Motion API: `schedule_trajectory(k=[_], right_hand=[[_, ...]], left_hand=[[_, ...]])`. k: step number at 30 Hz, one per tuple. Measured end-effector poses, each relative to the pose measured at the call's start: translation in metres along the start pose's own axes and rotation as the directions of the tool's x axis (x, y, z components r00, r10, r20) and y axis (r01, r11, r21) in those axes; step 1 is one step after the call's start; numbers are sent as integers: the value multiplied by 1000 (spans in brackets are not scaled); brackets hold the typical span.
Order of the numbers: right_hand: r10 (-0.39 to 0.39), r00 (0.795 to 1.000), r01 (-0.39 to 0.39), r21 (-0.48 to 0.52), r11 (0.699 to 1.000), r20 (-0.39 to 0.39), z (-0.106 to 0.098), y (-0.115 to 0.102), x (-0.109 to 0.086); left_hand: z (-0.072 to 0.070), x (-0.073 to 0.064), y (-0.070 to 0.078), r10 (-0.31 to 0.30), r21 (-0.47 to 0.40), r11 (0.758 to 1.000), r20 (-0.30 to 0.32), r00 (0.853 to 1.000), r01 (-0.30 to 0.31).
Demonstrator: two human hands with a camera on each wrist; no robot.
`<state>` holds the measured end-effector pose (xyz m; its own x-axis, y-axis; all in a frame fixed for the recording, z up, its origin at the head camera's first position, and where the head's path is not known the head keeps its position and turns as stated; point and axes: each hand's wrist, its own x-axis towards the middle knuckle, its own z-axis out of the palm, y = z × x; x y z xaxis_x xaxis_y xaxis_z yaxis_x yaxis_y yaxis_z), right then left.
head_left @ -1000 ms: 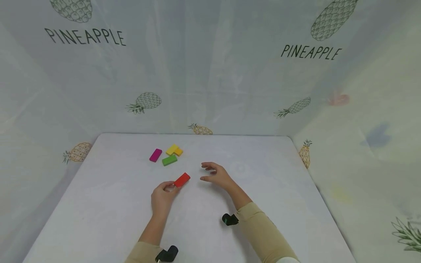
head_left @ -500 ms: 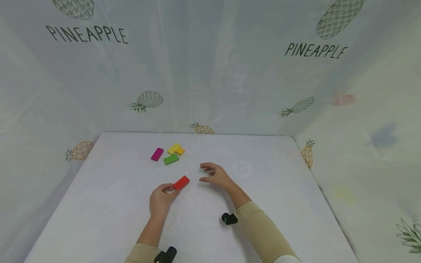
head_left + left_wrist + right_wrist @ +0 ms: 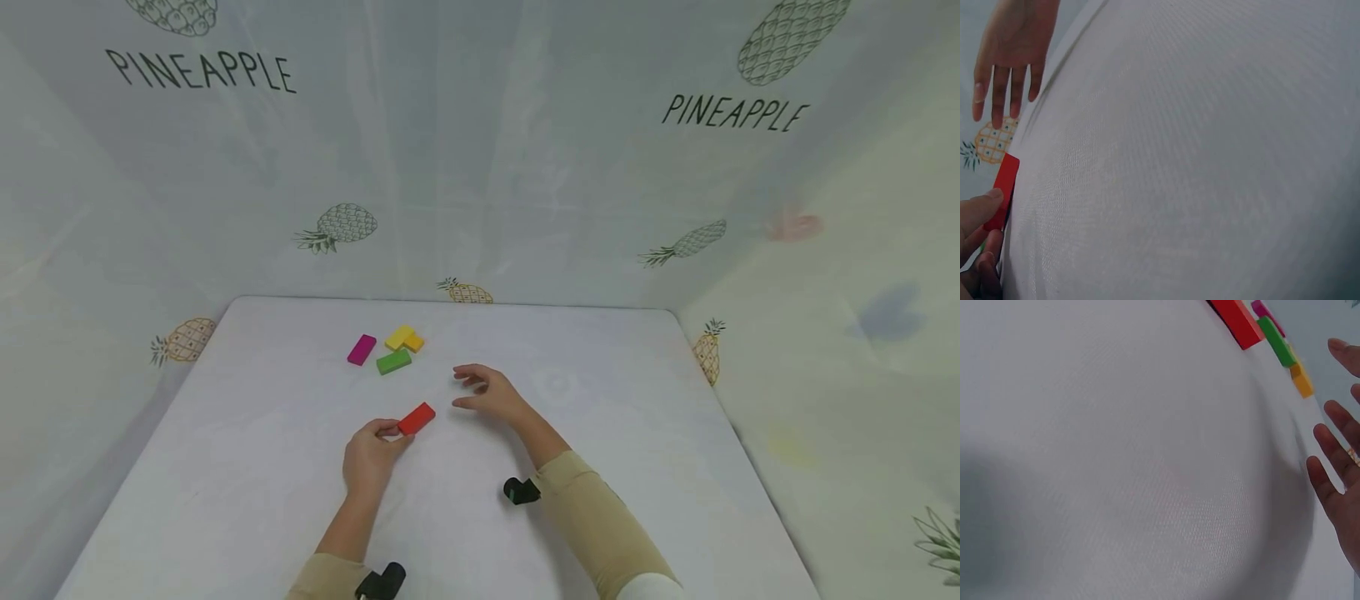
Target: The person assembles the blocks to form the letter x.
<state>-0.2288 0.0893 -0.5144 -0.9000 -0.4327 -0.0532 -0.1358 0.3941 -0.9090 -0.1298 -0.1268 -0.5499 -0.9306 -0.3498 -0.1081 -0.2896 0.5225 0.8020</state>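
My left hand [image 3: 369,457] pinches a red rectangular block [image 3: 416,418] by its near end, between thumb and fingers, over the middle of the table. In the left wrist view the thumb presses on the face of the red block [image 3: 1003,190]. To the right, my right hand [image 3: 491,395] holds nothing; its fingers are spread and relaxed, pointing toward the left. The right wrist view shows those loose fingers at the right edge, with the red block [image 3: 1239,322] at the top.
Beyond the hands lie a magenta block [image 3: 362,350], a green block [image 3: 393,361], a yellow block [image 3: 401,337] and an orange-yellow block [image 3: 414,342], the last two touching. A white cloth covers the table [image 3: 600,375]. A pineapple-print curtain [image 3: 480,167] hangs behind it.
The red block in my left hand has come slightly lower in the view, closer to me. My right hand keeps nearly the same pose; the head view has shifted a little.
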Motion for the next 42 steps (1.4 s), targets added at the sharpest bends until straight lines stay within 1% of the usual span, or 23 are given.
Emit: schedule_trajectory(k=[3, 6, 9, 13, 18, 25, 31, 38, 42], right_hand=[[2, 1000, -2, -16, 1000, -7, 1, 11, 7], [-6, 1000, 6, -19, 1000, -6, 1, 15, 10], [4, 1000, -4, -17, 1000, 0, 1, 14, 13], [15, 1000, -15, -18, 1000, 7, 0, 10, 16], [2, 1000, -2, -35, 999, 15, 1, 5, 21], [-16, 999, 17, -45, 999, 31, 1, -1, 34], [-17, 999, 21, -86, 996, 47, 2, -3, 46], [16, 999, -10, -110, 994, 51, 5, -8, 59], [49, 997, -42, -117, 992, 54, 5, -16, 66]], left_hand=[[2, 1, -1, 1, 20, 1000, 0, 1000, -1], [3, 2, -1, 0, 41, 999, -1, 1000, 0], [4, 2, -2, -1, 53, 999, -2, 1000, 1], [4, 2, -3, -3, 60, 998, -4, 1000, 3], [5, 2, -5, 15, 67, 998, -15, 1000, -14], [5, 2, -6, 24, 62, 998, -11, 1000, -23], [4, 3, -4, 13, 62, 998, -4, 1000, -13], [5, 0, -2, -12, 66, 998, 2, 1000, 12], [4, 0, -2, -9, 59, 998, -9, 1000, 9]])
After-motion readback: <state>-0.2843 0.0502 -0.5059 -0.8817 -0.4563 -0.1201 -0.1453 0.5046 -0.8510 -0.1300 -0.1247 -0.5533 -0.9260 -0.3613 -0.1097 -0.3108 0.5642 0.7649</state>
